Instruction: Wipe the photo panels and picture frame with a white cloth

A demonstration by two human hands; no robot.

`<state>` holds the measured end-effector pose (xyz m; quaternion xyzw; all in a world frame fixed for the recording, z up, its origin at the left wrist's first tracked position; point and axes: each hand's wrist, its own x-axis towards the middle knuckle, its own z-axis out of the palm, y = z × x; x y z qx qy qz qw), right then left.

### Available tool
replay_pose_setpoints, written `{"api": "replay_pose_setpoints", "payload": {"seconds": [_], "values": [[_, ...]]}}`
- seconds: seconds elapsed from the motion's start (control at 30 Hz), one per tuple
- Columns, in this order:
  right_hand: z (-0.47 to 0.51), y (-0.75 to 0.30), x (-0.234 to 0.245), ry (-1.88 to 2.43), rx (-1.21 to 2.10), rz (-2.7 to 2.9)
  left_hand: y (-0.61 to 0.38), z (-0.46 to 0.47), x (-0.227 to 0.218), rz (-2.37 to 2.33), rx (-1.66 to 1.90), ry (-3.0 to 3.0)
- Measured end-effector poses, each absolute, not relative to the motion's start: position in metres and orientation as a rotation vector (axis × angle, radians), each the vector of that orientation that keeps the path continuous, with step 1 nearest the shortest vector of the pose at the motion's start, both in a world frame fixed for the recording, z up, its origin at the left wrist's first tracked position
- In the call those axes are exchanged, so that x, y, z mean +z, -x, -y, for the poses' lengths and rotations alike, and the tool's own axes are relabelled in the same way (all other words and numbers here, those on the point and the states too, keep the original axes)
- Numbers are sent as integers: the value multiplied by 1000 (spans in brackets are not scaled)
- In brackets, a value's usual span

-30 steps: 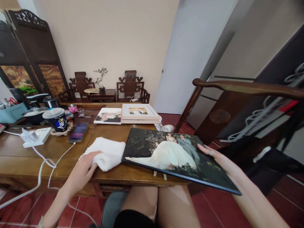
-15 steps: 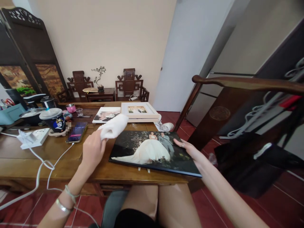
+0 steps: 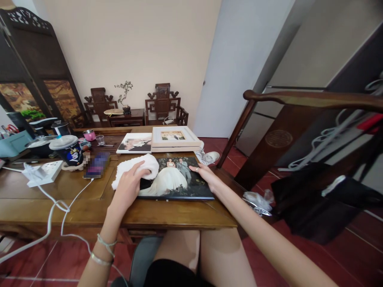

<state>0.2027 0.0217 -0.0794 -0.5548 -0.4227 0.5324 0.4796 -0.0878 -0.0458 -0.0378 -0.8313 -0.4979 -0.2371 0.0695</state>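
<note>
Wedding photo panel (image 3: 176, 177), lying face up near the front right corner of the wooden table (image 3: 173, 215), close along the right-hand edge, probably for easy reach by both hands; cannot tell from here the contact underneath. Over the panel's left part, and seemingly past it onto the tabletop, a white cloth (image 3: 124, 166), bunched under the left hand (image 3: 129, 185): fingers curled down over the fabric, thumb tucked to the right side, gathering it into a pad, likely for a soft, wide contact with the glossy face. On the opposite side, the right hand (image 3: 208, 176), with fingertips laid on the face near the right edge, presumably to keep the panel from sliding; cannot tell a pinch from plain pressing, with the underside hidden. Farther off to the left, a phone (image 3: 97, 164) near a white power strip (image 3: 49, 173), perhaps for charging, and a lidded cup (image 3: 70, 152). Beyond the panel, a white-framed picture (image 3: 174, 136) and a print (image 3: 140, 145) just beside it, both toward the table's far edge, apparently leaving working room in front. Farthest back, against the wall, carved chairs (image 3: 163, 104) on either side of a bonsai (image 3: 125, 93)
</note>
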Motion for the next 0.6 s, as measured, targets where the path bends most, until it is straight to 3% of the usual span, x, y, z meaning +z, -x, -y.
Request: {"api": "replay_pose_setpoints", "payload": {"seconds": [0.1, 0.3, 0.47, 0.6], "values": [[-28, -199, -88, 1381, 1270, 1121, 86, 47, -43, 1606, -625, 2469], [-34, -193, -85, 1581, 792, 1608, 64, 39, -44, 1836, -394, 2269], [-22, -184, -64, 1761, 477, 1876, 60, 36, -51, 1915, -462, 2115], [-15, -178, -57, 1809, 404, 1912, 75, 41, -56, 1805, -512, 2208]]}}
